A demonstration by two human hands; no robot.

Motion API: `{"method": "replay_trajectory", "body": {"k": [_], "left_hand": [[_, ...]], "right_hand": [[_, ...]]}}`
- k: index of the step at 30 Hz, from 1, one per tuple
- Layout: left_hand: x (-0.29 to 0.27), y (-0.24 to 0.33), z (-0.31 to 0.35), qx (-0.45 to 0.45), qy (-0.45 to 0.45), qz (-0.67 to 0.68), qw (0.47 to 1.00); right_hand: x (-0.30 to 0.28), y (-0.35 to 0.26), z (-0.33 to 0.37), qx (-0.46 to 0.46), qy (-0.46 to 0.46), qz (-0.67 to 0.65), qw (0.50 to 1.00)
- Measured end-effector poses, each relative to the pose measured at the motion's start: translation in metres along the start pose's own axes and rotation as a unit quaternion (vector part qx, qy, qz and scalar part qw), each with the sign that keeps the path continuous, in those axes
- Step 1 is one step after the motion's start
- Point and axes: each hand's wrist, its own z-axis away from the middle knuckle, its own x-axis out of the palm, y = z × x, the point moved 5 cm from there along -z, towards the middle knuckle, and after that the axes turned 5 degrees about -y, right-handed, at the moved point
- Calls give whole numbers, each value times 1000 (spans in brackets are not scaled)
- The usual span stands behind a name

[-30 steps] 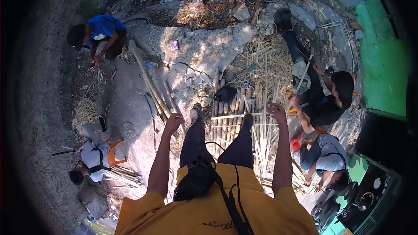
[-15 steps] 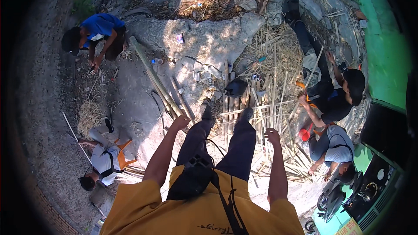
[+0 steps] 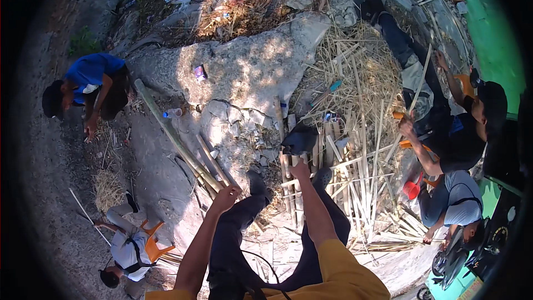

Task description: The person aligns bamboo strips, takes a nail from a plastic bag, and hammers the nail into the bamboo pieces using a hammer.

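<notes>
My left hand (image 3: 226, 198) hangs above my left leg, its fingers curled in loosely and nothing visible in them. Behind it, in the picture, lie the lower ends of long bamboo poles (image 3: 179, 140). Stretched forward between my feet, my right hand (image 3: 300, 170) is just below a dark, rounded bag-like thing (image 3: 300, 139). Whether it touches that thing I cannot tell, and its fingers are mostly hidden. The dark thing rests on a row of cut bamboo pieces (image 3: 287, 189). Thin split bamboo strips (image 3: 361, 172) lie crossed to the right.
At the right sit two people, one in black (image 3: 472, 128) holding a long strip, one in grey (image 3: 463, 191) beside a red dipper (image 3: 411, 190). At the left, a person in blue (image 3: 94, 75) crouches; another sits on an orange stool (image 3: 158, 241). A bottle (image 3: 173, 113) lies near the poles.
My right hand has swung inward and forward from beside my right leg to the dark thing. My left hand has moved down slightly. My view has shifted and my body leans farther forward.
</notes>
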Motion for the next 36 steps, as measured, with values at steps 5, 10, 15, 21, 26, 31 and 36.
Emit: {"method": "replay_trajectory", "body": {"k": [5, 10, 15, 21, 26, 31, 36], "left_hand": [[16, -64, -37, -50, 11, 101, 994], [57, -80, -87, -72, -3, 123, 990], [87, -60, -78, -134, -24, 197, 971], [102, 6, -64, -260, -51, 334, 905], [120, 67, -54, -307, -15, 463, 831], [139, 61, -58, -175, -112, 590, 780], [138, -21, -56, -277, -37, 619, 734]], "right_hand": [[84, 19, -106, 289, 0, -519, 804], [99, 82, -184, 182, 109, -624, 752], [40, 91, -104, 20, 190, -349, 917], [-51, 32, 46, -80, -4, -391, 917], [-59, -19, 139, -223, -78, -127, 963], [-34, -72, 218, -372, -183, 30, 909], [-41, -91, 200, -373, -308, 102, 869]]}}
